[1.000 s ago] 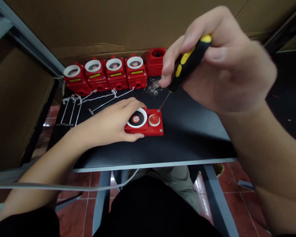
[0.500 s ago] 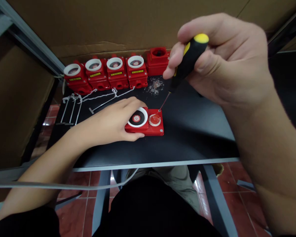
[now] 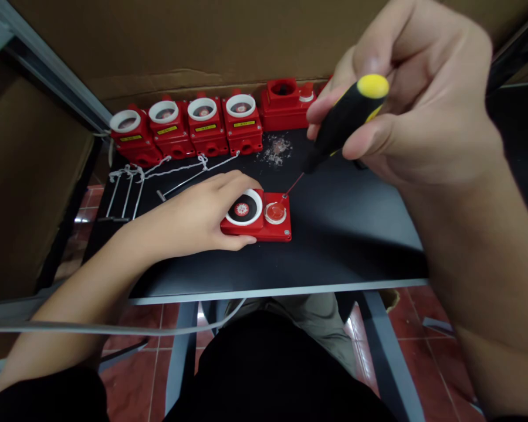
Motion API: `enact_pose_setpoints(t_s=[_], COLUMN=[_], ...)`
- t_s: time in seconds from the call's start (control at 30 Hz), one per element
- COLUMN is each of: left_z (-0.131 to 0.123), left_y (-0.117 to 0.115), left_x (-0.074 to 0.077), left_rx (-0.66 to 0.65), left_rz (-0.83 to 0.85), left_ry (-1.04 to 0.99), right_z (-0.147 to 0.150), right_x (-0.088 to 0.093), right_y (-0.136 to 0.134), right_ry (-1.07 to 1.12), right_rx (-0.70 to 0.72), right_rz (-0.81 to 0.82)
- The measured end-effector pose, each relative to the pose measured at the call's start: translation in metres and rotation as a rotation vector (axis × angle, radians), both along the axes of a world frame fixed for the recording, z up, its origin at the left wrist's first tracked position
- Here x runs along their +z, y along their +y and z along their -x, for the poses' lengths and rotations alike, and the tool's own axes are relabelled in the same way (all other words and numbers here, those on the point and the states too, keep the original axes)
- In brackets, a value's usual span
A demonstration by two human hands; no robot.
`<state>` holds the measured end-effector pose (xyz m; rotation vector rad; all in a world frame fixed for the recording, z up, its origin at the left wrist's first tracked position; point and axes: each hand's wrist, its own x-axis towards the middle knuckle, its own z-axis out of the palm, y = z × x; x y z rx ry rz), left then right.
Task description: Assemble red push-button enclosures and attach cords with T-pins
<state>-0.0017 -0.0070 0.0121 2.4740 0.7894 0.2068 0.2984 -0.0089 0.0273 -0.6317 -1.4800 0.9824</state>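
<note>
A red alarm-type box (image 3: 270, 234) with a white-ringed round window and a small red dome lies on the black tabletop. My left hand (image 3: 220, 208) wraps round its left end, thumb along the near side and fingers over the far side. In my right hand (image 3: 422, 99), above and to the right, is a screwdriver (image 3: 347, 120) with a black and yellow handle. Its thin shaft slants down to the left, and the tip meets a screw (image 3: 285, 197) at the box's far right corner. Another screw (image 3: 287, 232) sits in the near right corner.
Several similar red boxes (image 3: 206, 132) stand along the cardboard wall (image 3: 229, 41). Small metal T-bars (image 3: 125, 196) on white cords lie at the left. Pale shavings (image 3: 276, 150) are scattered behind the box. A white cable (image 3: 158, 332) crosses below the table's front edge (image 3: 273, 293).
My right hand has turned and shifted slightly right, its fingers changing position on the screwdriver. The handle leans further right, while the tip stays at the same corner. My left hand keeps its hold.
</note>
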Motion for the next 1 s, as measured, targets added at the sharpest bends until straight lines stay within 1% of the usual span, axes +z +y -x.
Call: enact_pose_setpoints(t_s=[0.17,0.3,0.43,0.57,0.63,0.73,0.8,1.0], left_z=[-0.001,-0.001,-0.001,-0.001,-0.001,0.000,-0.001,-0.002], left_y=[0.000,0.000,-0.001,-0.002,-0.002,-0.002,-0.001,-0.001], left_x=[0.001,0.001,0.001,0.003,0.003,0.003,0.003,0.003], left_rx=[-0.001,0.007,0.003,0.002,0.006,0.005,0.005,0.022], left_rz=[0.003,0.015,0.003,0.000,-0.002,-0.011,-0.012,0.004], left_ry=[0.012,0.024,0.026,0.036,0.043,0.048,0.050,0.057], right_z=[0.007,0.013,0.014,0.014,0.014,0.011,0.007,-0.012], right_x=[0.005,0.006,0.008,0.011,0.012,0.013,0.016,0.026], right_y=[-0.012,-0.019,-0.017,-0.009,-0.006,-0.003,-0.002,0.003], right_ry=[-0.061,-0.028,0.010,-0.013,-0.021,-0.024,-0.054,-0.198], right_rx=[-0.084,-0.077,-0.100,-0.133,-0.080,0.067,0.140,0.245], right_rz=[0.006,-0.002,-0.013,-0.058,-0.064,-0.054,-0.041,0.000])
